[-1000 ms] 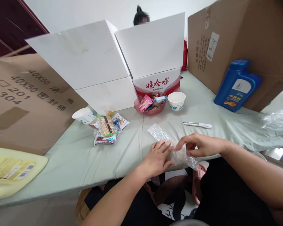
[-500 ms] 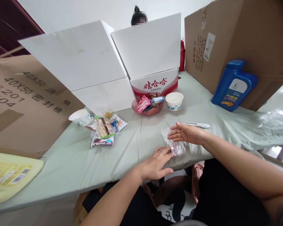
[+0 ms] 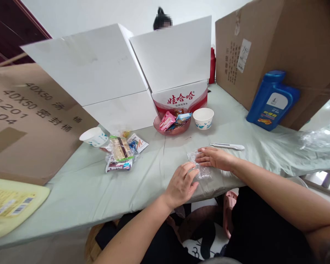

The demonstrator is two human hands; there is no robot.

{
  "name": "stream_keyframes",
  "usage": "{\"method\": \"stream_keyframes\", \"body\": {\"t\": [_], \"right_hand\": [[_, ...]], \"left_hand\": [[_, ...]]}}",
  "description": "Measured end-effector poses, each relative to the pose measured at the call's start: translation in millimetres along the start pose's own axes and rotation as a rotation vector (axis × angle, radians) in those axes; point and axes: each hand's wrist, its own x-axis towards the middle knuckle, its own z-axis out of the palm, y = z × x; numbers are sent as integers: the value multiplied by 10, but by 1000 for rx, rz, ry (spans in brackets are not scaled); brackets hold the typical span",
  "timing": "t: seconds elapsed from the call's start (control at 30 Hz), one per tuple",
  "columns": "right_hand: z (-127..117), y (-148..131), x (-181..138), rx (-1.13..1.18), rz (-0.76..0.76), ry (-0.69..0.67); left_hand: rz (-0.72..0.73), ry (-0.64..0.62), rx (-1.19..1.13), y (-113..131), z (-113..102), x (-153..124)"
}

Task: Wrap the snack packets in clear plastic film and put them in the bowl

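Note:
A small folded clear plastic bag [image 3: 202, 171] lies on the pale green table cover [image 3: 104, 190] near the front edge. My right hand [image 3: 214, 158] rests flat on top of it, fingers stretched out and together. At the bag's left end my left hand [image 3: 181, 183] has its fingers bent, the tips touching the plastic. A white utility knife [image 3: 227, 146] lies just beyond my right hand.
A pink bowl of snacks [image 3: 172, 124], a white paper bowl [image 3: 203, 117], a tipped paper cup [image 3: 94, 136] and a pile of snack packets [image 3: 121, 154] sit mid-table. White boxes [image 3: 132, 69], brown cartons [image 3: 266, 51], a blue jug [image 3: 272, 101] and a yellow jug [image 3: 11, 205] ring the table. A person's head shows behind the boxes.
The long clear bag has been folded into a small bundle. My right hand went from pinching it to lying flat on it, and my left hand curled its fingers at the bag's edge.

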Motion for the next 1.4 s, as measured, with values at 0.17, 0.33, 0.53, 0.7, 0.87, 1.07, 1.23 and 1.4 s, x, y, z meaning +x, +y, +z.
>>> {"method": "stream_keyframes", "body": {"t": [0.17,0.33,0.53,0.7,0.87,1.07,1.23,1.4], "right_hand": [[-10,-14,21,-34,-22,8],[-98,-77,-43,-502,-480,173],[-61,114,-100,-1452,-655,-176],[-15,98,-162,-1555,-629,-214],[71,-33,-304,-1437,-749,-363],[155,-21,-358,-1514,-632,-371],[154,-98,-333,-1336,-487,-235],[171,37,-132,-1454,-421,161]], "left_hand": [[120,-106,124,11,23,81],[122,-142,80,3,40,77],[98,-130,17,9,8,75],[6,-116,-86,-11,-39,73],[-132,-78,-204,-40,-76,41],[-200,-174,-159,-109,-95,16],[-294,-235,-226,-135,-94,-35],[-299,-259,-281,-125,-89,-28]]}}
